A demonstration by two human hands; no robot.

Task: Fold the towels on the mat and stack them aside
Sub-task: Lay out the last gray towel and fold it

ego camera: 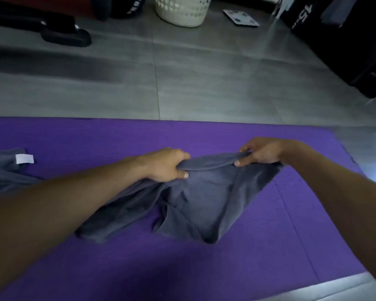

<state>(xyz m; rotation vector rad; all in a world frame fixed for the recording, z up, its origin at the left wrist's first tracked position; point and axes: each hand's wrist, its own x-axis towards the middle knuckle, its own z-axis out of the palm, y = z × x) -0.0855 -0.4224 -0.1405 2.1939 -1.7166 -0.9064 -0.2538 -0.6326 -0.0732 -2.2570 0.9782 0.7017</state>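
A grey towel (195, 200) hangs rumpled over the middle of the purple mat (96, 137), its lower part lying on the mat. My left hand (167, 165) grips the towel's upper edge at the left. My right hand (261, 152) pinches the same edge at the right, and the edge is stretched between both hands. A second grey towel (7, 172) with a white label lies crumpled on the mat at the far left.
Grey tiled floor (204, 79) lies beyond the mat. A white laundry basket (182, 9) stands at the back, a bathroom scale (240, 17) to its right. Black sandals (65, 33) sit at the back left, dark boxes (345, 35) at the right.
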